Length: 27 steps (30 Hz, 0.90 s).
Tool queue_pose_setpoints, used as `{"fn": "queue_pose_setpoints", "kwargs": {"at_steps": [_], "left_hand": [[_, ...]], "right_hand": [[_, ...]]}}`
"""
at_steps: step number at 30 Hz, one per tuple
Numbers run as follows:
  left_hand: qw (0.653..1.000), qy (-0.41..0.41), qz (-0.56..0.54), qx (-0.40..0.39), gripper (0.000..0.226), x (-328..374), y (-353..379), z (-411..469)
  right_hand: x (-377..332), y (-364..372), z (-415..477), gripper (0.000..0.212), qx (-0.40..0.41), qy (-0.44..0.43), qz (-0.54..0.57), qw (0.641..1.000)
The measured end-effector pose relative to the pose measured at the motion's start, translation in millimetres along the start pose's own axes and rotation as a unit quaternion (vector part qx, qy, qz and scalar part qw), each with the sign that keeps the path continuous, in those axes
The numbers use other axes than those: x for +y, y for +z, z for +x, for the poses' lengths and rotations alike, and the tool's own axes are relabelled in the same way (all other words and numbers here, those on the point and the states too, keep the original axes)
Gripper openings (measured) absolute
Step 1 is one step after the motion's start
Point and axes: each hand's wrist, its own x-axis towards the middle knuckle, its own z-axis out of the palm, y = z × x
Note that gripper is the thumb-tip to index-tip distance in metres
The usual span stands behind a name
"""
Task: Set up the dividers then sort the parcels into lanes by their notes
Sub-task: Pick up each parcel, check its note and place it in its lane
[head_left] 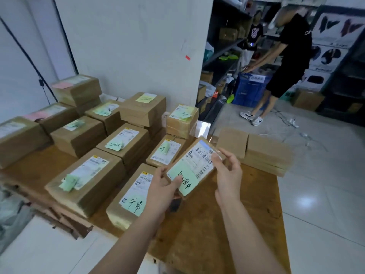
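We are holding a small parcel (194, 165) above the surface (246, 210), left hand (164, 187) and right hand (228, 171) each pinching one end in their grip. We are likely reading its green note (182, 177), best done before choosing among the rows of parcels (87, 180).

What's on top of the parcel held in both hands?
On the parcel: a white shipping label and a handwritten green note. The left hand covers part of the note; the right hand, the label's corner.
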Motion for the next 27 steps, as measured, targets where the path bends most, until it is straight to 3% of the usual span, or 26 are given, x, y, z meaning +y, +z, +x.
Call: {"fn": "queue_pose_setpoints", "kwargs": {"at_steps": [6,9,16,24,27], "left_hand": [[0.998,0.037,0.044,-0.03,0.042,18,-61,-12],[0.994,0.049,0.072,-0.068,0.035,27,-91,-14],[0.995,0.066,0.065,-0.025,0.051,34,-145,-8],[0.998,0.065,0.026,-0.006,0.03,50,-175,25],[0.999,0.051,0.012,0.015,0.034,58,-188,43]], "right_hand": [[-4,54,-45,0.048,-0.053,0.009,0.018,0.998],[-3,79,-62,0.052,-0.079,0.013,0.037,0.996],[1,139,-85,0.06,-0.149,0.02,0.053,0.987],[23,193,-63,0.077,-0.223,0.026,-0.049,0.973],[30,214,-51,0.08,-0.263,0.012,-0.073,0.962]]}}
